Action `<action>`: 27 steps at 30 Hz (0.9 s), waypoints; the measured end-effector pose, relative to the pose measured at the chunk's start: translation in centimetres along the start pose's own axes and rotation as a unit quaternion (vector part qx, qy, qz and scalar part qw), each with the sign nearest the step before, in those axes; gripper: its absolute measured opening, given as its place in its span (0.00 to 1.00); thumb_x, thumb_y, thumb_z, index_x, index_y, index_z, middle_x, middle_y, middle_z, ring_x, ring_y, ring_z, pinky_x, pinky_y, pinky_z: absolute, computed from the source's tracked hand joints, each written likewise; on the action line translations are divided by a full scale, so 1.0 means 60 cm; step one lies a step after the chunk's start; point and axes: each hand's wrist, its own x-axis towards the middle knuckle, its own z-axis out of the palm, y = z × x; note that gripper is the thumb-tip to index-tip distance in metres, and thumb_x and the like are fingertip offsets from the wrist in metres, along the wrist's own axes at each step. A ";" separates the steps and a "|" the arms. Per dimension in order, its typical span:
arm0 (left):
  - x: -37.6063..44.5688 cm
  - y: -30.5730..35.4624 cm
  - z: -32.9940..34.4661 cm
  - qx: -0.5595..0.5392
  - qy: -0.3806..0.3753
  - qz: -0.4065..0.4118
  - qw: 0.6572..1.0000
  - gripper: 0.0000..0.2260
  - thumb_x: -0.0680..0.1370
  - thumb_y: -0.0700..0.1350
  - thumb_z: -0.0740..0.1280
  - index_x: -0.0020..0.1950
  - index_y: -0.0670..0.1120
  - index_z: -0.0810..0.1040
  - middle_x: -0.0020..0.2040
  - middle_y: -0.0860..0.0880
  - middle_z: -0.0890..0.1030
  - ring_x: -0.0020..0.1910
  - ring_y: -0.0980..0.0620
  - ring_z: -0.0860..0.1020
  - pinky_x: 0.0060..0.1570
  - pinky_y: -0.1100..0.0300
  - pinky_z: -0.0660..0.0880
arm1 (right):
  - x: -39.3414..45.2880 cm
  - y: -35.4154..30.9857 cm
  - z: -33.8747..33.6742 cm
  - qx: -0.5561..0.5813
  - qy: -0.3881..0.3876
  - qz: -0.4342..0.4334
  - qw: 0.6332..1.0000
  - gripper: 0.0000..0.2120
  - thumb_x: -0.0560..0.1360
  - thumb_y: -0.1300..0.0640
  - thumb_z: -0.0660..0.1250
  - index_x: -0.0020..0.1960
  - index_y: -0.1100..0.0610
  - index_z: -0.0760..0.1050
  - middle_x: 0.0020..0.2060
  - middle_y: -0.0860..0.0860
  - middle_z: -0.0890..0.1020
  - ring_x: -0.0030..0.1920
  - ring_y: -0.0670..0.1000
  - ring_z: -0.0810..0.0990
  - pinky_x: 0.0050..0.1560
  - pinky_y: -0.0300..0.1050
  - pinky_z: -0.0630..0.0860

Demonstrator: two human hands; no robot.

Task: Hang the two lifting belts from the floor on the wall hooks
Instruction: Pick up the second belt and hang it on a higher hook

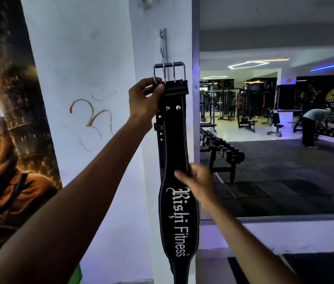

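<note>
Belts: one black lifting belt (173, 152) in view, hanging upright against the white wall (92, 58)
Buckle: one metal buckle (169, 71) with two prongs, at the belt's top
Hook rail: one metal rail (162, 45) on the wall, just above the buckle
Left hand (144, 98): pinching the belt's top edge beside the buckle
Right hand (194, 182): blurred, fingers loosely spread over the belt's middle; grip cannot be told

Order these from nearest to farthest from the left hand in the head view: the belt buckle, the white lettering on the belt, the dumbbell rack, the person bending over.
From the left hand:
1. Belt buckle, just above its fingers.
2. White lettering, lower on the lifting belt.
3. Dumbbell rack, right, behind the wall edge.
4. Person bending over, far right, deep in the gym.
</note>
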 end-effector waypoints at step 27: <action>-0.142 -0.080 -0.064 0.062 -0.176 -0.102 0.977 0.07 0.76 0.34 0.71 0.47 0.47 0.82 0.39 0.49 0.85 0.39 0.54 0.82 0.44 0.57 0.80 | 0.138 -0.288 0.015 0.090 0.116 -0.069 0.987 0.24 0.69 0.71 0.72 0.62 0.56 0.76 0.35 0.55 0.83 0.37 0.49 0.82 0.44 0.43 0.80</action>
